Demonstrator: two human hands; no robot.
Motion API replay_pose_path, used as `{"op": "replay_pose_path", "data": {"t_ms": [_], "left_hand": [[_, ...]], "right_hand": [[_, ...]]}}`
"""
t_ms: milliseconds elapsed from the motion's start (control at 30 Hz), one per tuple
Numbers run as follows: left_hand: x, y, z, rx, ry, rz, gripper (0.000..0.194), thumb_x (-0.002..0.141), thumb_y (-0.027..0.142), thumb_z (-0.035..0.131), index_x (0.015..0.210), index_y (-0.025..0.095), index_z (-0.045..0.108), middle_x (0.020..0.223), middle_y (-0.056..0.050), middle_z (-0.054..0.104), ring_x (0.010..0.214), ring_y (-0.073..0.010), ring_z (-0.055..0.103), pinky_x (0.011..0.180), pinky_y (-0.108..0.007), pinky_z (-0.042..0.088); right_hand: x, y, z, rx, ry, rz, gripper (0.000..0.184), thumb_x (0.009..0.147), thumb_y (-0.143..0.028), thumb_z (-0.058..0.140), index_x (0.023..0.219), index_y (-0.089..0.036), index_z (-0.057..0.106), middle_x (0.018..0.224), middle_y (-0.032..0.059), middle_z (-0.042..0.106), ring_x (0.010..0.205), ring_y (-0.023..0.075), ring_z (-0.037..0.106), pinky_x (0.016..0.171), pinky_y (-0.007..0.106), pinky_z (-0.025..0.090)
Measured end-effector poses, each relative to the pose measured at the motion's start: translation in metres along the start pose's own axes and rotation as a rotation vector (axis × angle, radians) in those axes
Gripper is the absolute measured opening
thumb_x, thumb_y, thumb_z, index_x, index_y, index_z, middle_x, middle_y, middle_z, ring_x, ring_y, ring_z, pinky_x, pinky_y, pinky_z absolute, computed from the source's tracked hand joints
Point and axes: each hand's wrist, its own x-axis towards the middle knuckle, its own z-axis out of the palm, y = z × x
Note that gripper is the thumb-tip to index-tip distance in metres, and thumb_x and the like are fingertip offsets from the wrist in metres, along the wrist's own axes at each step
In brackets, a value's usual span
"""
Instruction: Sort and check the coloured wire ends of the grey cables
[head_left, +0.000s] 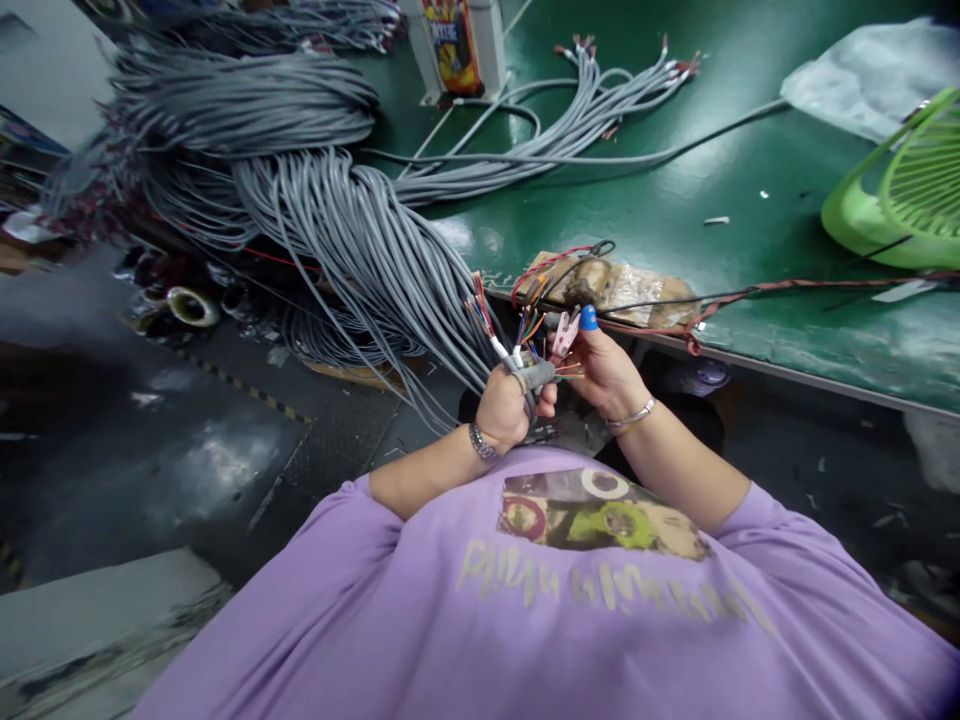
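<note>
Clearly, at the far left, a cream-coloured, ring-shaped roll (193, 307) is lying low, beneath the level of the work table. Next to it, a large bundle of long grey round cables (360, 230) is being spread over the corner of the green smooth-topped table (697, 220), and its front part is hanging down past the edge towards the person. Near the middle, the stripped grey cable ends with thin many-coloured wires (517, 352) are being held by the left hand (506, 405), whose fingers are being kept closed around them, in front of the table edge. A silver metal-link watch (484, 442) is being worn on that wrist. Just beside these wires, a small pink-and-white clip-like piece (564, 334) is being pinched by the right hand (604, 375); its thumb, covered by a blue tip (589, 318), is pressing against the piece, while the other fingers are being partly hidden. Behind this hand, a brown block wrapped with clear tape (649, 295) is lying along the table edge. Further right, a crumpled translucent plastic bag (874, 80) is resting on the table, and a light-green slatted plastic object (919, 185) is standing near it.
</note>
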Motion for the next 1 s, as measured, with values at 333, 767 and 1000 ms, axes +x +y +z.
{"op": "replay_pose_path", "data": {"t_ms": [333,767,1000], "left_hand": [[0.000,-0.003,-0.003,0.026,-0.024,0.004,0.038,0.060,0.044,0.081,0.068,0.019,0.053,0.048,0.003,0.058,0.036,-0.0087,0.048,0.036,-0.020,0.036],[-0.010,0.001,-0.002,-0.005,0.045,0.113,0.037,0.062,0.045,0.081,0.070,0.018,0.057,0.052,0.003,0.060,0.037,-0.0082,0.051,0.038,-0.020,0.037],[-0.003,0.000,0.005,-0.027,0.072,0.117,0.040,0.060,0.045,0.084,0.070,0.017,0.057,0.052,0.004,0.060,0.038,-0.0071,0.051,0.038,-0.019,0.038]], "right_hand": [[-0.002,0.006,-0.005,0.046,0.018,0.062,0.055,0.079,-0.075,0.067,0.087,-0.021,0.070,0.076,0.0017,0.070,0.065,0.0151,0.060,0.061,0.029,0.049],[-0.009,-0.009,-0.001,0.002,-0.031,0.057,0.035,0.077,-0.052,0.079,0.085,-0.020,0.067,0.068,-0.0026,0.064,0.054,0.0090,0.049,0.052,0.021,0.042],[-0.005,-0.001,-0.004,-0.074,-0.021,0.003,0.058,0.077,-0.077,0.067,0.087,-0.020,0.069,0.065,-0.0004,0.063,0.055,0.0121,0.054,0.054,0.026,0.046]]}}
